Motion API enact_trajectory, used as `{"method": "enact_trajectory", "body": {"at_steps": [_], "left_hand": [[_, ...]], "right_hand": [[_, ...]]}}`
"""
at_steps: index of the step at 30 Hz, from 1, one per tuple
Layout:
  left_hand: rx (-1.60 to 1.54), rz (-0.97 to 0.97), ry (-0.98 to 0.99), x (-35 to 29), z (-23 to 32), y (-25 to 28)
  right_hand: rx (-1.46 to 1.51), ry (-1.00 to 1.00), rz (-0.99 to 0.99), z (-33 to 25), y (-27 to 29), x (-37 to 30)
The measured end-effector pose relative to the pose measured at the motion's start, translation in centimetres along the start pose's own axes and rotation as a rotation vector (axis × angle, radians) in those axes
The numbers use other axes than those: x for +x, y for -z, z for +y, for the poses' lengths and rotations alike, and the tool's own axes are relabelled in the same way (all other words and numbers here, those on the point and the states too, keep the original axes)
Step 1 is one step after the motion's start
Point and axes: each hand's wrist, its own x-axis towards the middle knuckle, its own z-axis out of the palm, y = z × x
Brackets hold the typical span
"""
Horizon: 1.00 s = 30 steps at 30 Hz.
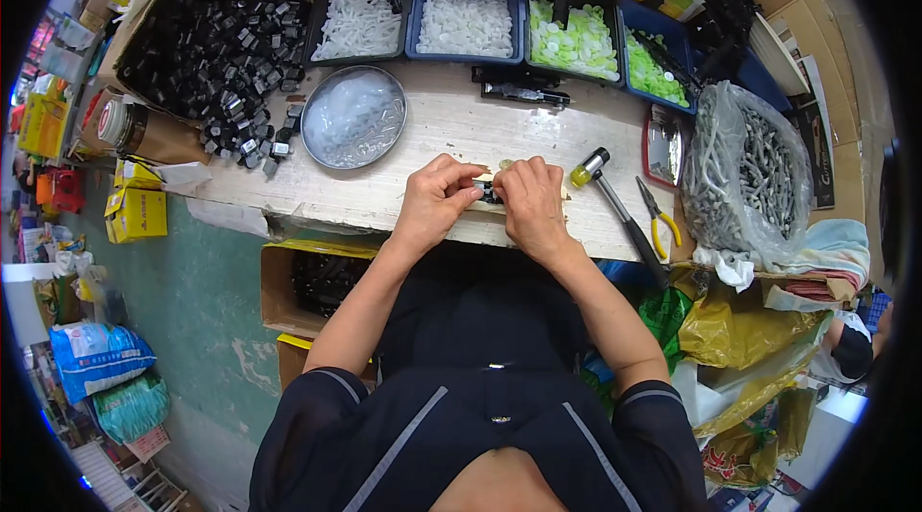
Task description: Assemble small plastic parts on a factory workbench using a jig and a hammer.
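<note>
At the front edge of the bench both my hands work close together over a small dark part (488, 192). It lies on a pale wooden block, and my fingers hide most of it. My left hand (434, 203) pinches the part's left end between thumb and forefinger. From the right, my right hand (533, 209) curls its fingers down onto the same part. Just right of that hand lies a hammer (621, 209) with a yellow-and-metal head and a black handle. Beyond it are pliers (659, 216) with yellow grips.
A round metal dish (305, 133) holds a whitish, translucent substance. Black blocky parts (254, 41) heap up at the left. Bins of white pieces (468, 22) and green pieces (573, 46) line the back. A clear bag (706, 157) of grey metal parts stands right.
</note>
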Motion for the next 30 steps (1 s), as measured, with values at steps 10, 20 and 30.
{"method": "enact_trajectory", "body": {"at_steps": [10, 20, 30], "left_hand": [[0.122, -0.048, 0.003, 0.6, 0.4, 0.1], [0.124, -0.065, 0.027, 0.9, 0.3, 0.2], [0.303, -0.119, 0.023, 1.7, 0.5, 0.0]], "right_hand": [[0.083, -0.040, 0.022, -0.1, 0.1, -0.2], [0.003, 0.000, 0.048, -0.2, -0.6, 0.0], [0.113, -0.003, 0.038, 0.4, 0.3, -0.5]]}}
